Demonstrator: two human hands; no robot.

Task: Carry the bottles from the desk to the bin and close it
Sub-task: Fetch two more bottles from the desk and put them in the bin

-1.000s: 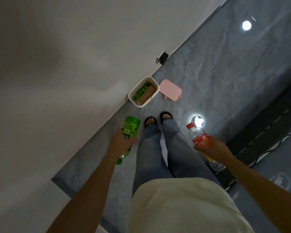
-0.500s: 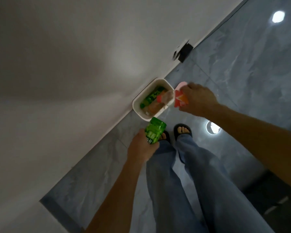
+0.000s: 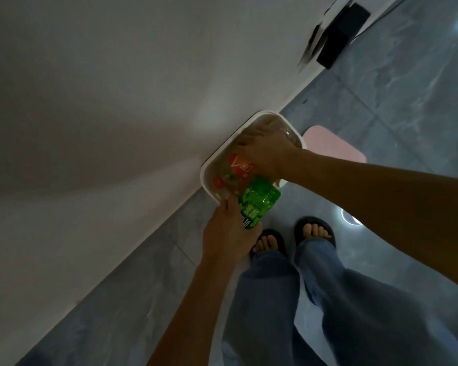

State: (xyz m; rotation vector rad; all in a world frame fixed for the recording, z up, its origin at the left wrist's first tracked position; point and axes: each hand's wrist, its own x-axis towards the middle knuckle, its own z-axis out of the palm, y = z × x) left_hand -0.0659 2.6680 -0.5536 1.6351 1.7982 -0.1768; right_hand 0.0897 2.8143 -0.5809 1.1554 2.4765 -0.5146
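A white open bin [image 3: 206,167] stands on the floor against the wall. My right hand [image 3: 269,151] reaches down into it, wrapped around a clear bottle with a red label [image 3: 238,167] that lies inside the bin. My left hand [image 3: 229,233] grips a green bottle [image 3: 258,202] and holds it at the bin's near rim, its base pointing toward the opening. The bin's pink lid [image 3: 333,146] lies flat on the floor just right of the bin. What else is in the bin is hidden by my hands.
A white wall [image 3: 103,128] fills the left side. Grey tile floor [image 3: 407,114] lies to the right. A black box [image 3: 339,40] sits at the wall's base further away. My feet in sandals [image 3: 291,236] stand right behind the bin.
I have bent closer to the bin. My right hand moved from beside the bin down into it with the red-label bottle. My left hand brought the green bottle up to the rim.
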